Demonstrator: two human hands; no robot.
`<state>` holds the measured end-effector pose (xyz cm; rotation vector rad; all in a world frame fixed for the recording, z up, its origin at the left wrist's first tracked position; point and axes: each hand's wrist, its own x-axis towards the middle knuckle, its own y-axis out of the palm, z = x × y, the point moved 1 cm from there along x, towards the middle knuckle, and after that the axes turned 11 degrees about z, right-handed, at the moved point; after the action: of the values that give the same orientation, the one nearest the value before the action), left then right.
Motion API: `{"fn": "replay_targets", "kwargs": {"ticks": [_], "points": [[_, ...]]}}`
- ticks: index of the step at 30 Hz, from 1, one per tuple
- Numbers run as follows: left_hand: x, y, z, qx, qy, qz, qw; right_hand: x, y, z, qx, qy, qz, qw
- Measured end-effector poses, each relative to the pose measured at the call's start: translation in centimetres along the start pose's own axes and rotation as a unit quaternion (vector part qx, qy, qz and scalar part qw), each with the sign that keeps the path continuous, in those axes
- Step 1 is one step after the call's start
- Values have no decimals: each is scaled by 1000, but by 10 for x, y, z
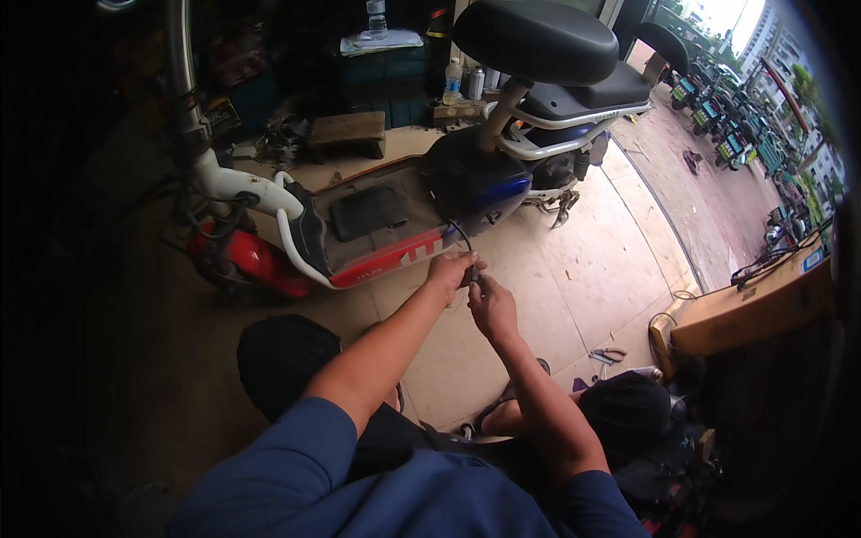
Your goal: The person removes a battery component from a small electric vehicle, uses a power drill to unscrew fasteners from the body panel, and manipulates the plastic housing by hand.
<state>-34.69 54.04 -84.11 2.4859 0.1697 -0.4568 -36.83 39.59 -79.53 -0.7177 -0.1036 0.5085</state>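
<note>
Read as a clock centred on the hands, a black cable [463, 235] comes in from 12 o'clock, running down from the body of a red, white and blue electric scooter [363, 266] to the fingers. The left hand [455, 270] has a narrow pinch on the cable, thumb and forefinger closed over it beside the scooter's footboard [421, 199]. The right hand [492, 310], just below at 5 o'clock, is curled tight on the cable's lower end; whatever fitting is there seems dark and small, but the fingers cover too much of it to tell. The black saddle [538, 40] stands between 12 and 1, the red front fender [260, 264] at 9, and a low wooden stool [348, 134] between 10 and 11. Pliers [609, 356] lie on the tiled floor [587, 291] at 4 o'clock, with an orange-brown box [758, 305] farther out at 3 and parked scooters [726, 139] outside at 2.
</note>
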Motion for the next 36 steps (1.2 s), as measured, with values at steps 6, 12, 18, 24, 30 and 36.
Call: {"fn": "replay_targets", "kwargs": {"ticks": [6, 12, 18, 24, 30, 36], "points": [[17, -8, -14, -25, 3, -78, 997, -8, 3, 14, -96, -63, 25, 993], [40, -27, -12, -136, 7, -80, 987, -2, 12, 3, 69, -6, 56, 996], [-2, 4, 0, 85, -46, 15, 995, -1, 2, -7, 232, 39, 77, 969], [-7, -2, -21, -24, 14, 34, 999, 6, -3, 6, 363, 73, 114, 922], [-9, -4, -42, -21, 85, 59, 994, 9, -19, 45, 162, -62, 27, 984], [-9, -10, -36, -99, 83, 101, 986, 11, -3, 22, 77, -82, -42, 993]]}}
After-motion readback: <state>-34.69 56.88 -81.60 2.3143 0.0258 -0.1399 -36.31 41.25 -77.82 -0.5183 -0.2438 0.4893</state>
